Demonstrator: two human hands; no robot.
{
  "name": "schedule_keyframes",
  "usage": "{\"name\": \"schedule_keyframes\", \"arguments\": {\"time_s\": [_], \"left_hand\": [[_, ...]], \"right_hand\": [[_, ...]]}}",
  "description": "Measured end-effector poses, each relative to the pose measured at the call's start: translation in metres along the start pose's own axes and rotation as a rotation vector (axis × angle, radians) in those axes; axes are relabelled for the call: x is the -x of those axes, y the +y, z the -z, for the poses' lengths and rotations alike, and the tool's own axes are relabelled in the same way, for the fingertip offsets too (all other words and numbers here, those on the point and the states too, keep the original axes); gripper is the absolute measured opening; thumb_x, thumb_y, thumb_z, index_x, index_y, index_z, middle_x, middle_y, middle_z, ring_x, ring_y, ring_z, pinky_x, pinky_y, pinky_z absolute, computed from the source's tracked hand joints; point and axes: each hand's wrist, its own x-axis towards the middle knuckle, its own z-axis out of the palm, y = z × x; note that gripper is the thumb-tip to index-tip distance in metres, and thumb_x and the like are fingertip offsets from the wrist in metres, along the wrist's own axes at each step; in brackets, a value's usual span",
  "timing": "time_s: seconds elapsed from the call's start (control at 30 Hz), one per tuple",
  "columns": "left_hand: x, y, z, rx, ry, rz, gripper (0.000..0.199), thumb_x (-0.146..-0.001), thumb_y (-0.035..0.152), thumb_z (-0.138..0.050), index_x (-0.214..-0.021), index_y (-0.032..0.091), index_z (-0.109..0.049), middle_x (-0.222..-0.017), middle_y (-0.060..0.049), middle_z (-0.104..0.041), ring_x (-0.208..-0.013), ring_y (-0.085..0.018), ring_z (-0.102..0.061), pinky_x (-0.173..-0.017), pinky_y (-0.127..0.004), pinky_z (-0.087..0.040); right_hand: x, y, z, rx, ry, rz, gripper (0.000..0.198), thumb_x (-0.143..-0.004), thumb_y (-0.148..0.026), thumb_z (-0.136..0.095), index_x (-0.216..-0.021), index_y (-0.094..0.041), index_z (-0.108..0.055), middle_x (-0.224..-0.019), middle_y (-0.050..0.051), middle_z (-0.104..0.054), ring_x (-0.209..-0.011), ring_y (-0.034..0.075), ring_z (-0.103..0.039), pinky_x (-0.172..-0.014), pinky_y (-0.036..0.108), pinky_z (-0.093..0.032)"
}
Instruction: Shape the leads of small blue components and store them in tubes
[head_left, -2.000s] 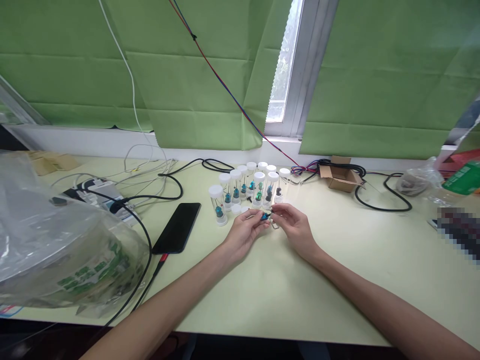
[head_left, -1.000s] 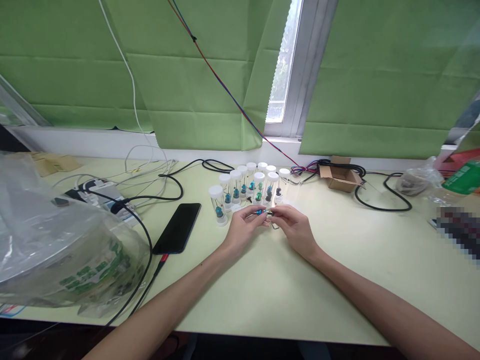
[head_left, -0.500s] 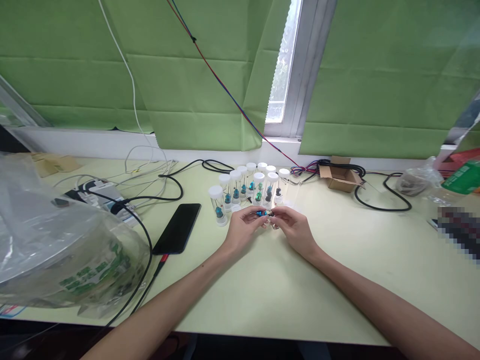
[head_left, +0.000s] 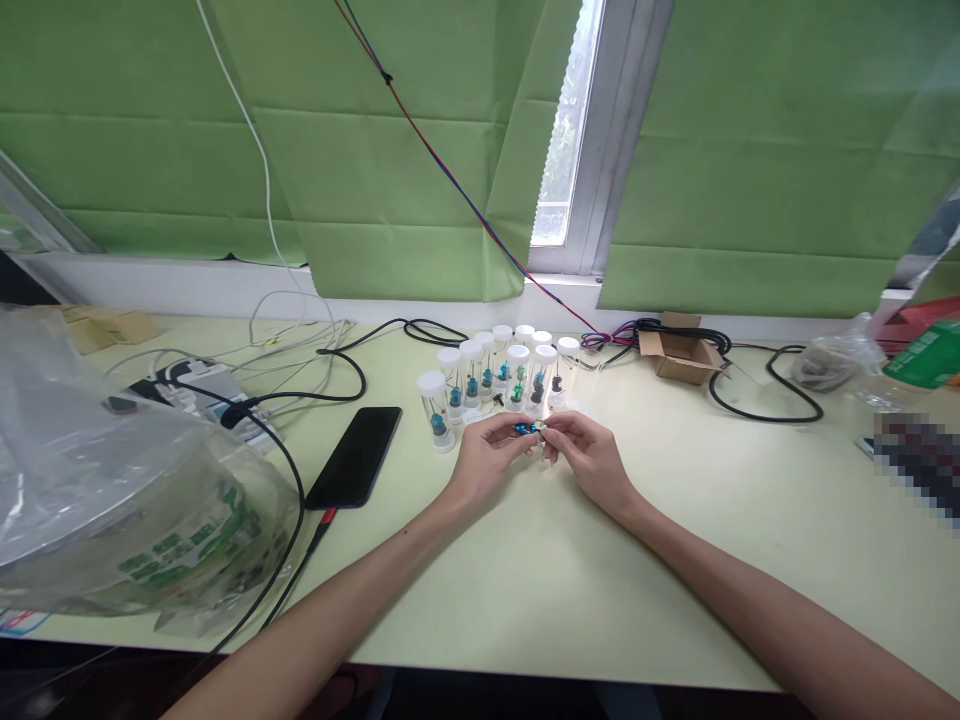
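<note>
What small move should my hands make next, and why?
Perhaps ease your right hand back slightly for a clearer look: your left hand pinches a small shiny blue piece, and both hands crowd around it, partly hiding it.

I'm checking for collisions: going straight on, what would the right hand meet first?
Probably the small, shiny blue part at the fingertips of the left hand, though depth there is unclear.
</note>
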Motion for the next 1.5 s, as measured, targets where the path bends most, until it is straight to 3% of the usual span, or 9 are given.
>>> {"name": "schedule_keyframes", "arguments": {"time_s": [0.27,0.83,1.03,1.27,1.5], "left_hand": [[0.0007,0.0001,0.0002,-0.012,-0.022,-0.012,0.022,-0.072,0.03,-0.077,-0.09,0.018,-0.073,-0.092,-0.007,-0.072,-0.081,-0.02,-0.067,-0.08,-0.033,-0.053],[0.0018,-0.0046,-0.0014,-0.036,-0.03,-0.037,0.022,-0.072,0.03,-0.076,-0.091,0.018,-0.074,-0.091,-0.007,-0.072,-0.082,-0.021,-0.067,-0.08,-0.034,-0.054],[0.0015,-0.002,-0.0019,-0.028,-0.003,-0.024,0.019,-0.072,0.026,-0.076,-0.089,0.017,-0.073,-0.094,-0.007,-0.072,-0.082,-0.02,-0.068,-0.081,-0.034,-0.054],[0.0003,-0.0005,0.0007,-0.008,0.035,-0.012,0.021,-0.072,0.029,-0.076,-0.089,0.017,-0.073,-0.087,-0.006,-0.073,-0.075,-0.019,-0.068,-0.08,-0.035,-0.055],[-0.0007,-0.0017,0.0013,0.006,0.027,-0.001,0.022,-0.07,0.03,-0.078,-0.087,0.017,-0.073,-0.087,-0.006,-0.074,-0.076,-0.02,-0.069,-0.078,-0.035,-0.055]], "right_hand": [[0.0002,-0.001,-0.0004,-0.022,-0.011,-0.006,0.023,-0.089,-0.042,-0.064,-0.091,-0.019,-0.064,-0.065,0.0,-0.064,-0.056,0.016,-0.061,-0.054,0.03,-0.052],[-0.0008,-0.0017,-0.0001,-0.025,-0.015,-0.075,0.035,-0.088,-0.052,-0.062,-0.079,-0.018,-0.063,-0.06,0.0,-0.064,-0.044,0.012,-0.057,-0.043,0.026,-0.048],[-0.0001,-0.0038,-0.0013,-0.037,-0.036,-0.054,0.033,-0.091,-0.049,-0.059,-0.081,-0.018,-0.064,-0.065,0.002,-0.066,-0.048,0.013,-0.058,-0.047,0.027,-0.05],[-0.0007,-0.0012,0.0003,-0.04,-0.09,-0.039,0.032,-0.084,-0.044,-0.069,-0.101,-0.017,-0.067,-0.072,0.003,-0.069,-0.057,0.016,-0.063,-0.057,0.032,-0.055],[-0.002,-0.0011,0.0027,-0.032,-0.115,-0.036,0.027,-0.084,-0.043,-0.068,-0.097,-0.018,-0.067,-0.072,0.002,-0.067,-0.055,0.015,-0.061,-0.055,0.031,-0.053]]}}
